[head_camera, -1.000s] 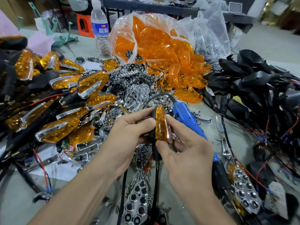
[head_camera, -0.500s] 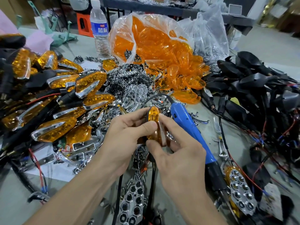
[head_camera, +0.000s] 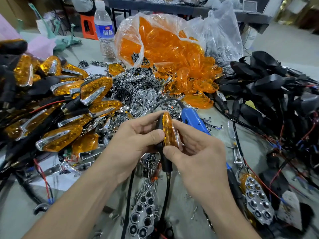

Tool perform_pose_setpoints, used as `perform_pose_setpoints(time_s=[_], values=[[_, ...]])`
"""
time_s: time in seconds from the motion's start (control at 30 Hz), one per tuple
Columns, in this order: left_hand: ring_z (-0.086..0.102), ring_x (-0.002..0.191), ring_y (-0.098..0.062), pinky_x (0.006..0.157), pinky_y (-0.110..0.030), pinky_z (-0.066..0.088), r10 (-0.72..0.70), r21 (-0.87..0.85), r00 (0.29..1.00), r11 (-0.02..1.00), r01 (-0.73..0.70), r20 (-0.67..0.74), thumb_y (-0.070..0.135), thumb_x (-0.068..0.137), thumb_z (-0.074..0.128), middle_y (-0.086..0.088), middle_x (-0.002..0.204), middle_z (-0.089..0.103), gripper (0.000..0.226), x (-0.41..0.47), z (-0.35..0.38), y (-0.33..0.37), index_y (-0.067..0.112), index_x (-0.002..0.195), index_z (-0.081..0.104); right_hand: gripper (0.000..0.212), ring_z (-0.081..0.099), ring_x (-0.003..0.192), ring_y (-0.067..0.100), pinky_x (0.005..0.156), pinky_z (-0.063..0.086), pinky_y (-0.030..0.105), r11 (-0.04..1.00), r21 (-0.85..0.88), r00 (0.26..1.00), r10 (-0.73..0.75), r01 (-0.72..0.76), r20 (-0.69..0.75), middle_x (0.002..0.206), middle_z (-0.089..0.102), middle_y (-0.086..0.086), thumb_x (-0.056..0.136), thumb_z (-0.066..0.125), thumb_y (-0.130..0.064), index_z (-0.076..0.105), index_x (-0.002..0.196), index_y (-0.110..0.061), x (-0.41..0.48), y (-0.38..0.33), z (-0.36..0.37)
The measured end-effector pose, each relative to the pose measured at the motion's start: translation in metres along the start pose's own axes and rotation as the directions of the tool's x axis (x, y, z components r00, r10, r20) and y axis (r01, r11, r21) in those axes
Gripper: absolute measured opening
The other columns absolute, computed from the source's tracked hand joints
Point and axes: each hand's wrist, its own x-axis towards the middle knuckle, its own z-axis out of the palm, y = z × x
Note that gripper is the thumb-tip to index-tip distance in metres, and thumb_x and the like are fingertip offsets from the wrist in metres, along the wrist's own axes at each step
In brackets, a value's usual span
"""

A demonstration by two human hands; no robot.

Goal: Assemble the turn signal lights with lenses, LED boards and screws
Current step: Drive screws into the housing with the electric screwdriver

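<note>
While both hands pinch it, the turn signal light (head_camera: 168,131) is held edge-on to the camera, above the mid-table clutter. L hand (head_camera: 136,142): thumb on the amber lens edge, fingers curled round the black housing behind. R hand (head_camera: 198,152): forefinger at the lens's upper end, thumb at its lower end, other fingers loosely bent. Both grips are closed on the part.

Long axis approx. vertical in view: pointed tip up and away from the person, black rubbery stem (head_camera: 166,163) down toward them, ending in a threaded metal stub with a black cable hanging below. The lens is glossy translucent amber with a chrome strip along its R side.

Screws (head_camera: 150,159), small and bright, lie heaped directly under the hands. Just beyond the R hand lies a blue plastic electric screwdriver (head_camera: 193,119), corded. Chrome reflectors (head_camera: 146,97) with hexagonal cells are piled further back; a black honeycomb one (head_camera: 143,214) lies near the bottom edge.

Finished lights (head_camera: 57,107) (amber and chrome, black stems) are stacked at L; black housings (head_camera: 269,87) with red and black wires at R. A clear plastic bag (head_camera: 165,45) spills loose amber lenses at the rear. Beside it stands a water bottle (head_camera: 104,30) with a blue label, writing too blurred to read.
</note>
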Motion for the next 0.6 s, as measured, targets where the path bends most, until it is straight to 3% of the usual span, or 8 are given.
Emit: perform_pose_setpoints(time_s=[0.17,0.37,0.43,0.53,0.6], values=[[0.075,0.093,-0.020,0.070,-0.026,0.059,0.008,0.025,1.000,1.000,-0.008,-0.018,0.004,0.081,0.068,-0.013,0.111,0.078,0.051,-0.004,-0.001,-0.003,0.016,0.130,0.069,0.065,0.075,0.099,0.003,0.084,0.057,0.014,1.000,0.008,0.999,0.026,-0.026,0.025,0.103,0.077,-0.024,0.077,0.080,0.009,0.074,0.118,-0.040,0.000,0.004,0.001],[0.075,0.095,-0.024,0.073,-0.028,0.061,-0.005,-0.008,0.999,1.000,0.004,-0.033,0.007,0.081,0.069,-0.013,0.110,0.078,0.044,-0.003,0.000,-0.005,0.017,0.123,0.075,0.060,0.076,0.092,0.023,0.083,0.064,0.033,0.998,-0.021,0.998,0.060,-0.061,-0.034,0.099,0.079,-0.019,0.071,0.077,-0.023,0.072,0.128,-0.042,-0.005,0.004,0.008],[0.075,0.095,-0.022,0.073,-0.026,0.060,-0.012,-0.019,0.998,1.000,0.011,-0.057,0.013,0.080,0.074,-0.011,0.109,0.079,0.038,-0.003,0.003,-0.008,0.021,0.117,0.079,0.060,0.077,0.090,0.014,0.086,0.063,0.031,0.997,-0.028,0.997,0.065,-0.066,-0.049,0.102,0.078,-0.021,0.071,0.080,-0.024,0.072,0.129,-0.039,-0.004,0.004,0.009],[0.075,0.097,-0.016,0.078,-0.020,0.058,-0.003,-0.024,0.997,1.000,0.001,-0.073,0.019,0.079,0.081,-0.006,0.108,0.080,0.029,-0.002,0.010,-0.010,0.027,0.107,0.082,0.064,0.072,0.102,0.000,0.096,0.057,0.023,0.997,-0.066,0.998,0.031,-0.034,-0.052,0.118,0.074,-0.021,0.075,0.086,-0.014,0.069,0.132,-0.040,-0.007,0.003,0.015],[0.074,0.093,-0.017,0.077,-0.024,0.060,0.002,-0.049,0.994,0.999,-0.008,-0.110,0.020,0.076,0.079,-0.010,0.106,0.079,0.029,0.000,0.011,-0.009,0.025,0.104,0.083,0.067,0.071,0.105,-0.003,0.095,0.055,0.018,0.994,-0.101,0.999,0.032,-0.035,-0.039,0.119,0.073,-0.023,0.072,0.088,-0.017,0.069,0.131,-0.044,-0.005,0.002,0.015]])
